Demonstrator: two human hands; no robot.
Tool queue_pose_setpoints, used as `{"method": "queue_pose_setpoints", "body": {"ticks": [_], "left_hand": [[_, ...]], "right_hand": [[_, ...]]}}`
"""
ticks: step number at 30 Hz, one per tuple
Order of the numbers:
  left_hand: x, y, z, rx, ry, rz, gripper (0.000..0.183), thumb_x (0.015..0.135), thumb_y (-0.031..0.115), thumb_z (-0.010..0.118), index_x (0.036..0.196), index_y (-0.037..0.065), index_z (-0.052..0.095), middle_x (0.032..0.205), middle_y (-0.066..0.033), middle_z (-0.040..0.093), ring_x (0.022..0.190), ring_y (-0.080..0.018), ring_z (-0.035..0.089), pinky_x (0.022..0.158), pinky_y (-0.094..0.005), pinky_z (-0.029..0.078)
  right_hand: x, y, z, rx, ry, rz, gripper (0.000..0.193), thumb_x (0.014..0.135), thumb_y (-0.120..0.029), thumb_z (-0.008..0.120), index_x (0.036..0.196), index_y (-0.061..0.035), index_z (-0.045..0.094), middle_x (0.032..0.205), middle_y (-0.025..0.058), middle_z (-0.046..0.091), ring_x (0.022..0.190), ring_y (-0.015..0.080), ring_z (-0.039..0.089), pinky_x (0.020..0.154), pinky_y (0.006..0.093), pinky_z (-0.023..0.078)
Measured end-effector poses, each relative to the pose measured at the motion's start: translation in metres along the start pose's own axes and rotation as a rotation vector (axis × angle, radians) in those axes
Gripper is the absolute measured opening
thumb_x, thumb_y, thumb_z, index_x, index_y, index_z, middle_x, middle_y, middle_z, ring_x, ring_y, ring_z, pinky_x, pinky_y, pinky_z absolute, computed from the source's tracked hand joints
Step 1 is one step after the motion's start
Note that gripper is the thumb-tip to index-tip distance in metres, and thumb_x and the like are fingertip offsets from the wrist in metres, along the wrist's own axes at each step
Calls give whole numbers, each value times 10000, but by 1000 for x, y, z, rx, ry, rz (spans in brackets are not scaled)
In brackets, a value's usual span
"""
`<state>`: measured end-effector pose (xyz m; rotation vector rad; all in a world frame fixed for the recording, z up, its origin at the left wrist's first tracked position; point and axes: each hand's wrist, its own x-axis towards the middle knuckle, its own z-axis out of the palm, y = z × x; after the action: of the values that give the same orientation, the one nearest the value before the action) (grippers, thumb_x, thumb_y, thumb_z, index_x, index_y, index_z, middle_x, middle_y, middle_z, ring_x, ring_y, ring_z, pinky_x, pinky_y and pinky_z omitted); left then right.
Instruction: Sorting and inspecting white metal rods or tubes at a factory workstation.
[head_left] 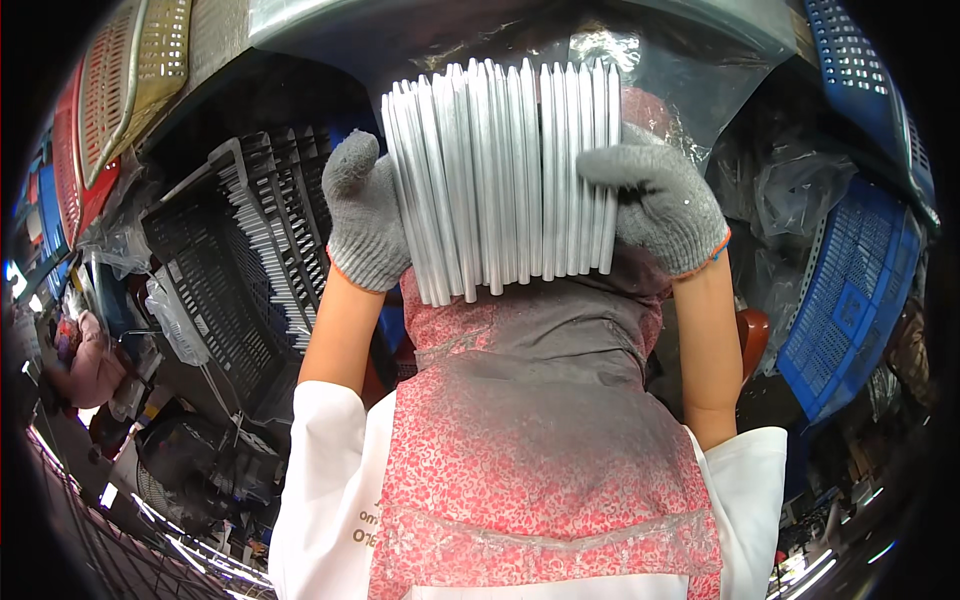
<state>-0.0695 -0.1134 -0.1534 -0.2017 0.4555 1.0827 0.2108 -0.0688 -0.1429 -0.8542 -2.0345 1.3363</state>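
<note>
A wide row of silvery metal rods (500,180) with tapered upper ends stands side by side between my two hands, above my lap. Their lower ends are uneven, some reaching further down than others. My left hand (368,212), in a grey knit glove with an orange cuff edge, presses the row's left side; its thumb sticks up and its other fingers are hidden behind the rods. On the right side, my right hand (665,205), gloved alike, grips the row with its thumb laid across the front of the rods.
To the left, a black crate (215,300) stands by a black slotted rack (275,220) with many more rods. A blue plastic basket (850,300) leans at the right. Ahead lies a plastic-covered surface (330,25). Red and yellow baskets (150,60) sit at the upper left.
</note>
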Motion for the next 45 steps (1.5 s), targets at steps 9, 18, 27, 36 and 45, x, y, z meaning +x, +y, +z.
{"method": "queue_pose_setpoints", "body": {"ticks": [9, 18, 27, 36, 45], "left_hand": [[2, -1, 0, 20, 12, -22, 750, 707, 426, 680, 1253, -47, 481, 1182, -177, 571, 1061, -311, 566, 931, -426, 459], [7, 1, -6, -160, -77, -88, 759, 727, 388, 695, 1300, -29, 422, 1277, -214, 502, 1142, -353, 518, 969, -473, 433], [6, 1, -6, -163, -75, -95, 768, 719, 402, 702, 1295, -25, 425, 1280, -205, 501, 1144, -352, 517, 975, -472, 428], [7, -3, -3, -123, -80, -100, 786, 715, 422, 698, 1298, -27, 420, 1273, -196, 507, 1145, -346, 517, 978, -459, 427], [8, 4, -4, -136, -72, -91, 770, 720, 407, 696, 1308, -6, 418, 1287, -194, 496, 1152, -347, 511, 981, -466, 422]], "right_hand": [[12, -36, 9, 887, 166, 589, 381, 776, -133, 696, 1115, -1, 584, 943, 52, 647, 831, 115, 617, 742, 248, 505], [26, -42, 14, 830, 214, 773, 349, 818, -212, 688, 1063, 20, 597, 881, 54, 638, 767, 108, 609, 706, 244, 506], [22, -46, 12, 950, 216, 762, 354, 809, -215, 700, 1049, 22, 597, 881, 48, 631, 775, 110, 607, 714, 245, 502], [20, -34, 30, 750, 309, 621, 532, 770, -188, 712, 1217, 16, 508, 1016, 75, 620, 902, 147, 594, 832, 284, 485], [16, -44, 13, 1004, 346, 742, 405, 806, -94, 649, 1185, 5, 548, 995, 63, 631, 856, 138, 609, 792, 261, 501]]}}
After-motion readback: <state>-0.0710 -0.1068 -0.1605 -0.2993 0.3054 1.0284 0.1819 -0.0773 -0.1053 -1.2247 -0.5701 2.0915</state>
